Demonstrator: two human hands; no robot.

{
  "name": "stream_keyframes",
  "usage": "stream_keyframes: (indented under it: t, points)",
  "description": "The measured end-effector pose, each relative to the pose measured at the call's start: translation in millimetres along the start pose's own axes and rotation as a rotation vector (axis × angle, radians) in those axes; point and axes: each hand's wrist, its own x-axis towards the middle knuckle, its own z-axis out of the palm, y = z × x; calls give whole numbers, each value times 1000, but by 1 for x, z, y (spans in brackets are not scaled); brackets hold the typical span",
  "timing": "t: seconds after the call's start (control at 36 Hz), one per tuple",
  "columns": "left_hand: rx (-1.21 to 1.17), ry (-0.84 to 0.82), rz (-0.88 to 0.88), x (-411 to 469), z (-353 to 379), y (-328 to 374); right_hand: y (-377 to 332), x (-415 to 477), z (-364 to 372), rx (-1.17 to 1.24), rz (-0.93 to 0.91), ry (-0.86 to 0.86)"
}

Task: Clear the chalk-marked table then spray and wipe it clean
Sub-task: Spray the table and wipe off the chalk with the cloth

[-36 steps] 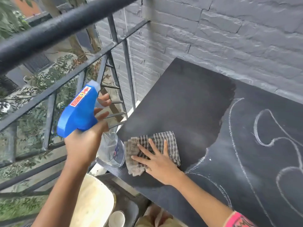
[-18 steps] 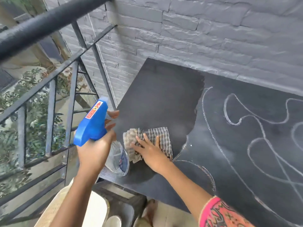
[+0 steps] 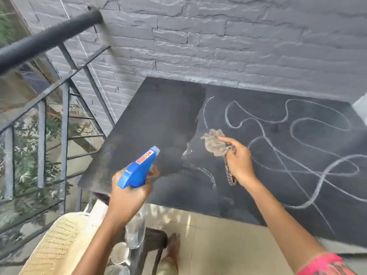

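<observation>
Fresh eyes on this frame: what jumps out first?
The white chalk loops sprawling over the right part of the dark table, while its left part looks wiped. Next, the blue spray bottle gripped in the left hand at the near edge, and the bunched cloth held in the right hand mid-table.

- My left hand [image 3: 128, 199] grips the blue spray bottle [image 3: 138, 170], nozzle aimed over the black table [image 3: 158, 120] near its left corner
- My right hand [image 3: 241, 161] clutches a bunched cloth [image 3: 215, 143] where the darker left part meets the chalk lines [image 3: 297, 124] looping across the right
- I see a grey brick wall [image 3: 218, 46] behind
</observation>
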Motion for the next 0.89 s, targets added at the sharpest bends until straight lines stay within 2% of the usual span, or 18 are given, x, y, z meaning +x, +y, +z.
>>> stream_keyframes:
  t: [0.11, 0.25, 0.42, 0.56, 0.69, 0.89]
  points:
    - [62, -68, -70, -30, 25, -21, 1, -14, -43, 61, 26, 86]
    - [119, -22, -240, -57, 44, -43, 2, -25, -68, 101, 45, 98]
    - [202, 56, -327, -73, 52, -52, 1, -30, -81, 149, 52, 119]
    - [277, 66, -297, -69, 52, -37, -4, -29, -89, 188, 68, 109]
    - [227, 46, -211, -46, 55, -16, -12, -20, -96, 201, 58, 142]
    - [230, 76, -226, 4, 75, 3, -21, -6, -100, 234, 38, 134]
